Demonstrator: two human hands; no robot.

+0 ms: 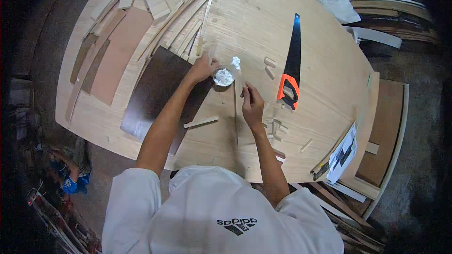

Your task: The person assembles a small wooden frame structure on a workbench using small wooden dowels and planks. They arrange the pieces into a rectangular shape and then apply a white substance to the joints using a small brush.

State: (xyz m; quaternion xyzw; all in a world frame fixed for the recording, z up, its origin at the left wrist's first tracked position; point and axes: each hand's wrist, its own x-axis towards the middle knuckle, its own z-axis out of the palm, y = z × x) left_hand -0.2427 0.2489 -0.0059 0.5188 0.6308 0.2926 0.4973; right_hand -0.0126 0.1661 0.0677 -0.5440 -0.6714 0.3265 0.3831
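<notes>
My right hand (253,106) is closed around a thin wooden stick (238,76), whose far end carries a lump of white paste (236,62). Just left of that stick stands a small round cup (223,77) with white paste inside. My left hand (201,69) is beside the cup's left rim, over the far corner of a dark brown panel (165,91). Its fingers are pinched on a small pale wood piece (212,53), which looks blurred. A short light wood strip (201,122) lies across the panel's right edge.
A handsaw (293,61) with an orange and black handle lies to the right. Small wood blocks (278,129) are scattered nearer me. Long wood strips (176,11) and a reddish-brown board (121,56) lie at left. Printed paper (343,153) rests by the right edge. Another person (70,169) is at lower left.
</notes>
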